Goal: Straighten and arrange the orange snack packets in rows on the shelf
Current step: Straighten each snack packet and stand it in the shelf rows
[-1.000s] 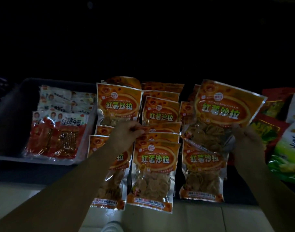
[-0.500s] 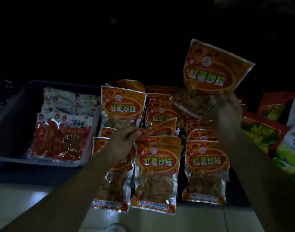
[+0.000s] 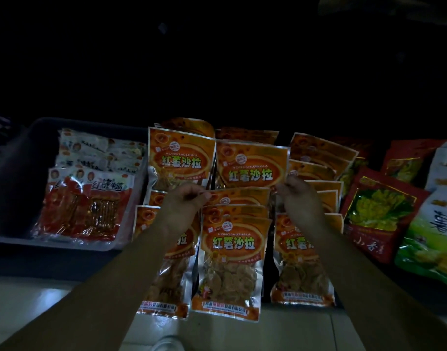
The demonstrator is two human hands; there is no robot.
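Observation:
Orange snack packets lie in three overlapping columns on the dark shelf [image 3: 65, 262]. The front middle packet [image 3: 232, 249] lies flat between a left one [image 3: 166, 282] and a right one [image 3: 303, 269]. At the back of the middle column lies an orange packet [image 3: 251, 165], and my right hand [image 3: 299, 196] grips its lower right corner. My left hand [image 3: 184, 202] pinches the left edge of a partly covered middle-column packet [image 3: 242, 196] just below it. The back-left packet [image 3: 180, 158] lies above my left hand. My forearms hide parts of the left and right columns.
A grey tray [image 3: 19, 158] at the left holds red and white snack packets [image 3: 88, 198]. Red bags with yellow contents [image 3: 379, 211] and a green and white bag [image 3: 435, 239] lie to the right. Pale floor tiles and a shoe [image 3: 166, 344] show below the shelf edge.
My right hand brought the raised orange packet down and left onto the back of the middle column. My left hand stayed near the middle column's left edge.

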